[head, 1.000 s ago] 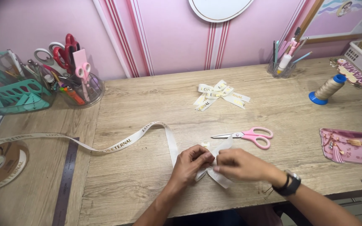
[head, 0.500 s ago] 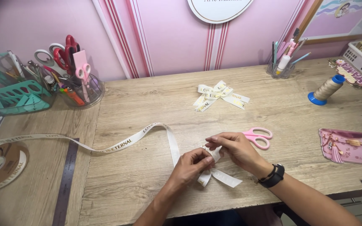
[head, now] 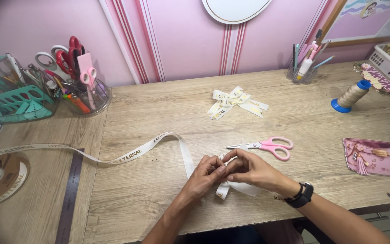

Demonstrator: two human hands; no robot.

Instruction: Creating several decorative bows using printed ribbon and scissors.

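Your left hand (head: pixel 206 174) and right hand (head: pixel 249 169) have closed together, pinching the folded cream satin ribbon (head: pixel 224 189); its loops now stay gathered on the wooden worktop (head: pixel 159 104).

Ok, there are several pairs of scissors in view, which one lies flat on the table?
The pink-handled scissors, just beyond the right hand. The red, white and pink ones stand upright in the clear cup at the back left.

Single head-worn view, above near edge of wooden desk (head: pixel 159 108), angled down and forward toward pink wall (head: pixel 181 40); moderately close; corners apparently vignetted.
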